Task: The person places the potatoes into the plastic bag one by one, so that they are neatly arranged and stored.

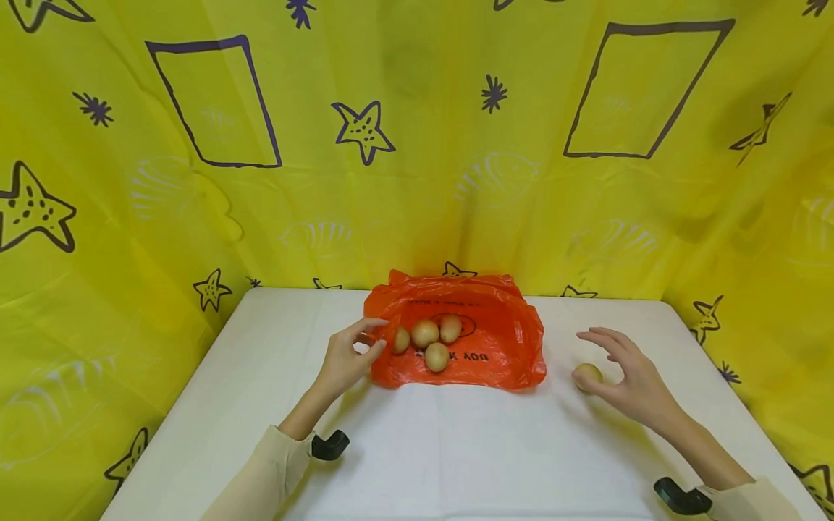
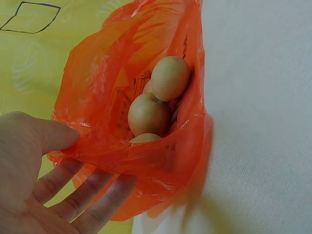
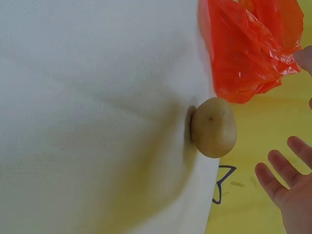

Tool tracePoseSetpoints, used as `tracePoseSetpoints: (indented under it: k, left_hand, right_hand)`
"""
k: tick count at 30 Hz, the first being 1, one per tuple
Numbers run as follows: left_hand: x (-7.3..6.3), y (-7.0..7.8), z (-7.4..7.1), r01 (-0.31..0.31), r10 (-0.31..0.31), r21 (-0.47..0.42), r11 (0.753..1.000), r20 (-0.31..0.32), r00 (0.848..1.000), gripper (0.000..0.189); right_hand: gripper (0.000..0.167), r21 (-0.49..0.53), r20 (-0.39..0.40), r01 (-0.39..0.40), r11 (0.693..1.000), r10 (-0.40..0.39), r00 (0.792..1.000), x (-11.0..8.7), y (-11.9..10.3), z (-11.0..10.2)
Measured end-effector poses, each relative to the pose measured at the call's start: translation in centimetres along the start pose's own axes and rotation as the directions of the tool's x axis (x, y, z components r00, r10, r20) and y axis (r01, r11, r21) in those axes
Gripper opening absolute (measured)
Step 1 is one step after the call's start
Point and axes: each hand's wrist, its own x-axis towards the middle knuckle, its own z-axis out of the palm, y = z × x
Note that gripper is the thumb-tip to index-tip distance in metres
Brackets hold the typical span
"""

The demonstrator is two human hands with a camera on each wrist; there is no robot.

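A red plastic bag [image 1: 485, 369] lies on the white table with its mouth spread wide. Several round tan potatoes [image 1: 436, 357] are inside it, and the left wrist view shows a potato [image 2: 170, 78] resting against others. My left hand [image 1: 345, 359] holds the bag's left rim, the thumb inside and the fingers behind the plastic [image 2: 131, 158]. To the right of the bag, a single potato [image 3: 214, 127] sits on the table. My right hand [image 1: 635, 380] hovers by it, fingers spread and apart from it in the right wrist view.
The table [image 1: 456, 449] has a white cover. Behind it and along both sides hangs a yellow curtain [image 1: 417, 202] printed with starfish and shells. Dark bands [image 1: 329, 445] sit at both wrists.
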Motion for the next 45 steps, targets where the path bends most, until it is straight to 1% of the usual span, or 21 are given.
tracePoseSetpoints:
  k: [3,8,14,20,24,26,28,31,39,45]
  left_hand:
    - [0.0,0.0,0.0,-0.005,0.005,0.000,1.000,0.002,1.000,0.030]
    - [-0.1,0.0,-0.1,-0.010,0.010,-0.004,1.000,-0.002,1.000,0.030]
    - [-0.1,0.0,-0.1,-0.016,0.016,-0.001,1.000,-0.005,1.000,0.030]
    - [-0.1,0.0,-0.1,-0.013,0.013,0.001,1.000,-0.002,1.000,0.030]
    - [-0.1,0.0,-0.1,-0.012,0.012,0.004,1.000,0.000,1.000,0.030]
    - [0.0,0.0,0.0,-0.014,0.014,0.004,1.000,0.001,1.000,0.030]
    - [0.0,0.0,0.0,-0.010,0.010,0.003,1.000,0.003,1.000,0.030]
    - [0.0,0.0,0.0,-0.010,0.010,0.003,1.000,0.002,1.000,0.031]
    - [0.0,-0.1,0.0,-0.021,0.021,0.004,1.000,0.000,1.000,0.030]
    - [0.0,-0.2,0.0,-0.023,0.023,0.006,1.000,-0.001,1.000,0.030]
  right_hand:
    - [0.068,-0.005,0.019,-0.012,1.000,0.012,1.000,-0.3,0.3,0.0]
    - [0.064,-0.024,0.086,-0.036,0.999,0.038,0.996,-0.6,0.8,0.0]
    - [0.064,-0.011,0.143,-0.095,0.995,0.095,0.985,-1.1,1.6,0.1]
    - [0.066,0.025,0.202,-0.179,0.984,0.170,0.965,-1.4,2.4,0.1]
    - [0.067,0.032,0.262,-0.218,0.975,0.202,0.944,-1.5,2.9,0.1]
    - [0.066,0.042,0.282,-0.229,0.973,0.208,0.937,-1.6,3.0,0.1]
    - [0.065,0.053,0.294,-0.238,0.970,0.213,0.932,-1.7,3.2,0.2]
    - [0.062,0.064,0.297,-0.231,0.971,0.202,0.933,-1.8,3.3,0.2]
    - [0.052,0.049,0.312,-0.232,0.971,0.206,0.928,-1.9,3.3,0.4]
    - [0.050,0.052,0.312,-0.233,0.971,0.206,0.927,-1.9,3.4,0.5]
